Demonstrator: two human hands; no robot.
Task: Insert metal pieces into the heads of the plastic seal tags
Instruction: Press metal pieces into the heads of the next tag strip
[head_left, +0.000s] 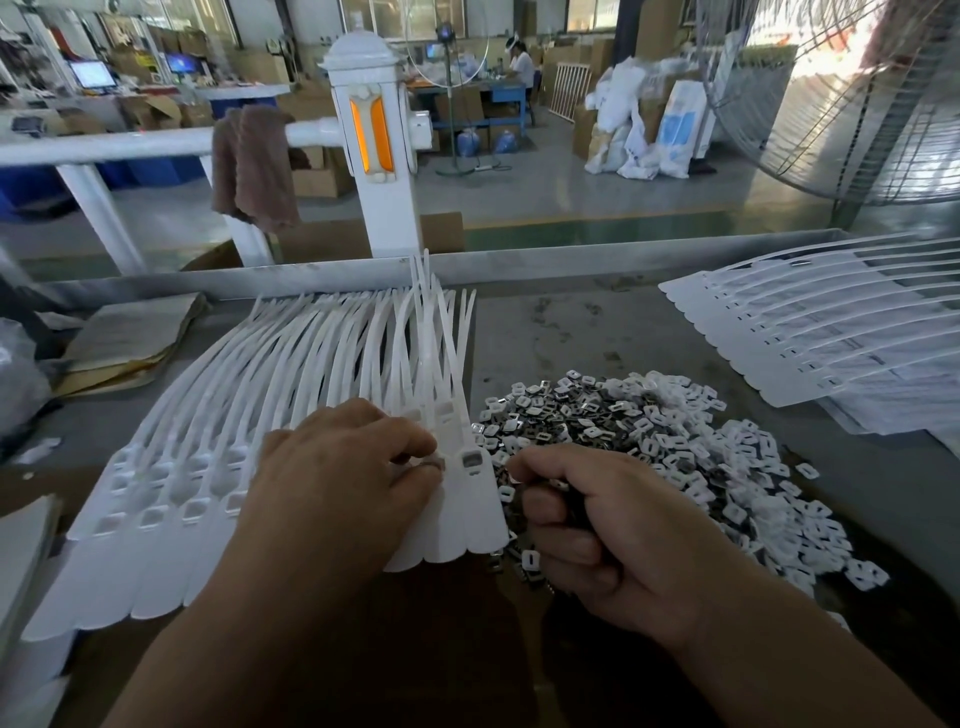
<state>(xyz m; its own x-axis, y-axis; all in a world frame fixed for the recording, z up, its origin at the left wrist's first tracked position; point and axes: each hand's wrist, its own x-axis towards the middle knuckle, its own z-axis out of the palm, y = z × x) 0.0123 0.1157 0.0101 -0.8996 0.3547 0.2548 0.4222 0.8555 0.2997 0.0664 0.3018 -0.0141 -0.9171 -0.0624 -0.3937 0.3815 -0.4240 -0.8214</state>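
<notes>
Risk: right hand (587, 525), just right of the tags (208, 431), grips a full fistful of pieces (531, 559). Some could spill, or one could seat crooked in a head. Its fingers (550, 506) are curled tight round them. Left hand (343, 467) lies on the tags, fingers loosely bent, tips pressing heads. Pile (675, 441) lies on the surface (571, 322), right of the tags.
</notes>
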